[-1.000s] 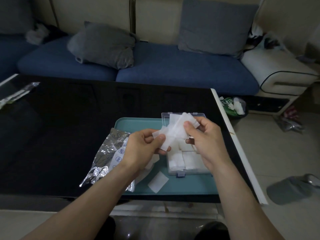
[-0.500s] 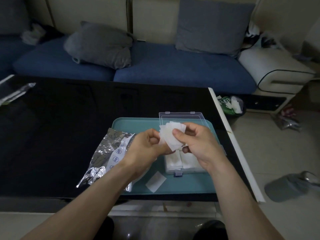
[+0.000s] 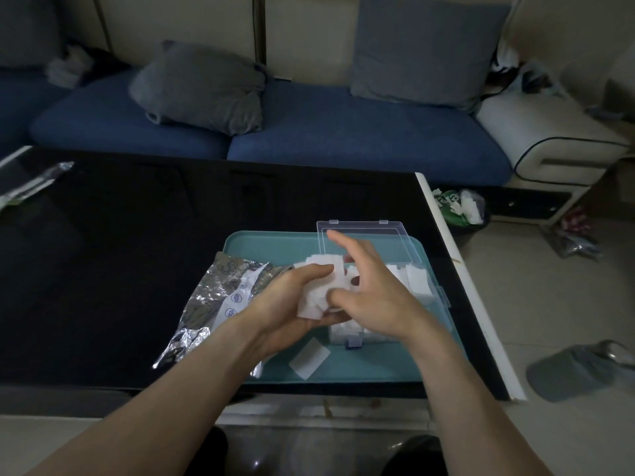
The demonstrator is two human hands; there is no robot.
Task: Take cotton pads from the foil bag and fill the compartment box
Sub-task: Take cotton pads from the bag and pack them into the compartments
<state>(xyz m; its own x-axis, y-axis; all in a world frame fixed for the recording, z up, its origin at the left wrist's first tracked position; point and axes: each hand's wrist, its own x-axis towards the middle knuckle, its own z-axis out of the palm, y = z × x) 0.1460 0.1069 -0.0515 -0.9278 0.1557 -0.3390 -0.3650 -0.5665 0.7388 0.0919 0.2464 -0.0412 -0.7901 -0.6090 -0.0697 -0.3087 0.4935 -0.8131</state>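
Left hand [image 3: 292,297] cups a loose sheaf of pads [image 3: 318,286], fingers curled round the stack from below and the thumb laid across its top edge. Right hand [image 3: 371,297] meets the same stack from the other side: thumb and lower fingers pinch its right edge while the index finger points up and away, free of anything. Both hands hover just over the near-left part of the box [image 3: 412,280], which sits on a teal tray [image 3: 378,369] with its clear lid [image 3: 378,235] thrown back

Judging by what shows past the hands, filling is well along. White pads already stand packed in the right-hand compartments and in the near ones below the wrists; how many cells remain open under the hands cannot be seen. The held stack is not yet seated, so at least this load is left to press in

One stray pad [image 3: 309,362] lies flat on the tray, just in front of the box, and will want picking up. A crumpled bag [image 3: 220,304] lies at the tray's left edge, partly under the left wrist; whether any pads are left inside cannot be told
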